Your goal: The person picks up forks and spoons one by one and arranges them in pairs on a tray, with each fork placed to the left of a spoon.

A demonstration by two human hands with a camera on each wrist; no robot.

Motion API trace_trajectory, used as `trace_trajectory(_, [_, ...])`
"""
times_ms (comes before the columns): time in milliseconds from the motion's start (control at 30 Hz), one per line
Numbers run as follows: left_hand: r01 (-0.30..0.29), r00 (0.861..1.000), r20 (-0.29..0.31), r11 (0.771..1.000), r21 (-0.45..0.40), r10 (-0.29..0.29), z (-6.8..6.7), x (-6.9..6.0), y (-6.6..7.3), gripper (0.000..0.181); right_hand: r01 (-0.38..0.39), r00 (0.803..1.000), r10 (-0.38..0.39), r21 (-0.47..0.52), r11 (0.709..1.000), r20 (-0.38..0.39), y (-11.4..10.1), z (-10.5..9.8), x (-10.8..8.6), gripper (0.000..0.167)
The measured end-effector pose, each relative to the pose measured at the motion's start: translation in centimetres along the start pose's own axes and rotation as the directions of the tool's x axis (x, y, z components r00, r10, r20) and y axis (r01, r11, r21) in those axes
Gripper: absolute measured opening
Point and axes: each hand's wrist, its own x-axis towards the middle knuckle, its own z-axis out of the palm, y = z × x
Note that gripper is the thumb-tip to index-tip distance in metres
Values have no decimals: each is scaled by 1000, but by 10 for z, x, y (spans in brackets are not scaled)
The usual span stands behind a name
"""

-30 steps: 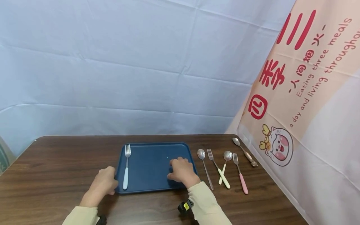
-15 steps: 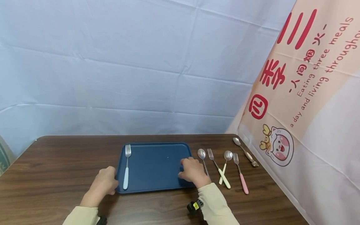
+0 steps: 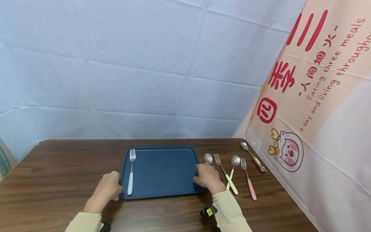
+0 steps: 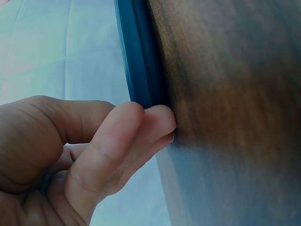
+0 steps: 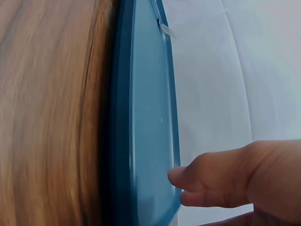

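My right hand (image 3: 209, 177) just moved to the right end of the flat, dark blue tray (image 3: 165, 174) on the brown wooden table (image 3: 63, 170), fingers loose, holding nothing. My left hand (image 3: 108, 187) pinches the other end, so both ends are reached.

Head view bright and even; left wrist view dim, its table (image 4: 244, 70) blurred.

Facing you, a pale bluish-white cloth (image 3: 130, 71) covers the back, lined with fold creases. On your right, a printed cloth (image 3: 345, 129) slants toward you, its peach area carrying red characters (image 3: 281, 76), English words (image 3: 333, 72) and a smiling cartoon (image 3: 289, 153). Below, you have a dark brown wood-grain table (image 3: 66, 167) with rounded far corners. At your far left, a green patch (image 3: 4, 163) shows. Your light is soft.
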Motion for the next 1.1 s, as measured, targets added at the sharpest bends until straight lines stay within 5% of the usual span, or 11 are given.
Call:
trace_trajectory(367, [-9, 1000, -2, 1000, 14, 9, -2, 1, 0, 6, -46, 999, 45, -39, 998, -30, 30, -1, -1, 8])
trace_trajectory(600, [8, 1000, -1, 1000, 15, -8, -1, 1, 1, 9, -137, 990, 136, -13, 991, -18, 45, -2, -7, 15])
trace_trajectory(1100, [0, 1000, -16, 1000, 14, 0, 0, 1, 0, 8, -165, 986, 166, 42, 985, -15, 58, -1, -7, 8])
